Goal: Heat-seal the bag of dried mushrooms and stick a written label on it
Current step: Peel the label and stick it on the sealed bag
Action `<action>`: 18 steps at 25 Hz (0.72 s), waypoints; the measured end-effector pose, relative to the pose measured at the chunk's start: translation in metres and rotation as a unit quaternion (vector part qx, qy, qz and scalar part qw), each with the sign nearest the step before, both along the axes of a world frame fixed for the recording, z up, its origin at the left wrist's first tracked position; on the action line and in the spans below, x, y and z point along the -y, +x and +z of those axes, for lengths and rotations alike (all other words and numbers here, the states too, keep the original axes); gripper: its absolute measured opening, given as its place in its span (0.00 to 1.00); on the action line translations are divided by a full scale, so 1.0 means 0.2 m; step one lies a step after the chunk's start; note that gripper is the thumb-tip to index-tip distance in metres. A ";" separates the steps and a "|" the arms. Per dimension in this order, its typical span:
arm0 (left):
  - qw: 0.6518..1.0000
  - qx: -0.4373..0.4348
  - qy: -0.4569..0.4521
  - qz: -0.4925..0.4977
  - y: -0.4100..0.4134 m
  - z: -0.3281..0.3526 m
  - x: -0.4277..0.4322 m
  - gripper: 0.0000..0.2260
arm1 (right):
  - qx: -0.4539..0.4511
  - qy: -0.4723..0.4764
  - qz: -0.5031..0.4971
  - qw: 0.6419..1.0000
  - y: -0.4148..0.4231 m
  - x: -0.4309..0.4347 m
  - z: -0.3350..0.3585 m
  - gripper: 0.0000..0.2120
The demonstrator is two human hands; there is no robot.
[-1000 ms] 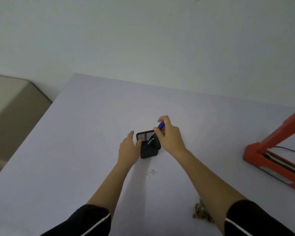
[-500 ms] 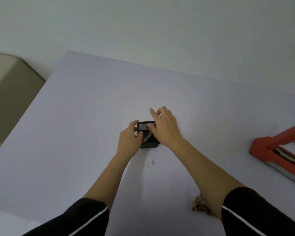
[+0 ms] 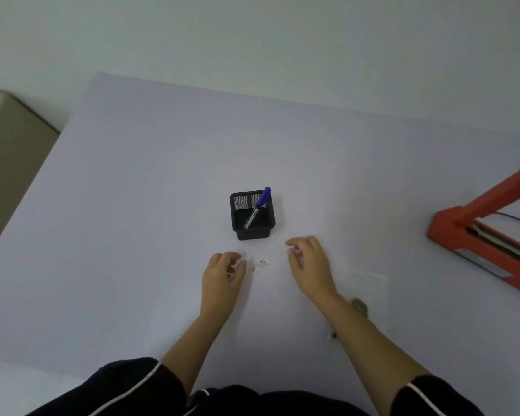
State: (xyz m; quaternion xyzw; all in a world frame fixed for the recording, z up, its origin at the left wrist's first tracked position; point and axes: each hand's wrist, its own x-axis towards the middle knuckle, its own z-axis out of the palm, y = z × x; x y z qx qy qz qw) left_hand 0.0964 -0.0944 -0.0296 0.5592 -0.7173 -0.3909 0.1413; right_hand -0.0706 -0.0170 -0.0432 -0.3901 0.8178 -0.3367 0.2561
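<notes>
A small white label with tiny writing lies flat on the pale table. My left hand hovers just left of it, fingers loosely curled and holding nothing. My right hand is to the label's right, fingers apart and empty. Behind the label stands a black mesh pen holder with a blue-capped pen leaning in it. A clear bag of dried mushrooms lies flat to the right, partly hidden under my right forearm. The red heat sealer sits at the right edge with its arm raised.
A black cable runs off behind the sealer. A beige surface lies beyond the table's left edge. A plain wall stands behind the table.
Both hands have let go of the pen holder and pulled back toward me. The pen now stands in the holder. My hands sit on either side of the label.
</notes>
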 end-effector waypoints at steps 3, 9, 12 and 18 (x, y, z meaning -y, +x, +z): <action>0.991 0.073 -0.014 -0.113 0.01 -0.13 -0.03 0.14 | -0.007 0.064 0.147 0.987 0.06 0.03 -0.04 0.17; 0.991 0.055 -0.017 -0.122 -0.03 -0.16 0.01 0.08 | -0.049 0.081 0.148 0.984 0.08 0.06 -0.05 0.09; 0.995 0.015 0.053 -0.083 -0.03 -0.10 0.02 0.02 | 0.042 0.062 0.105 0.992 0.11 0.05 0.00 0.04; 0.973 -0.164 0.161 -0.001 -0.01 0.24 0.04 0.02 | 0.266 -0.037 -0.069 0.961 0.19 -0.02 0.33 0.02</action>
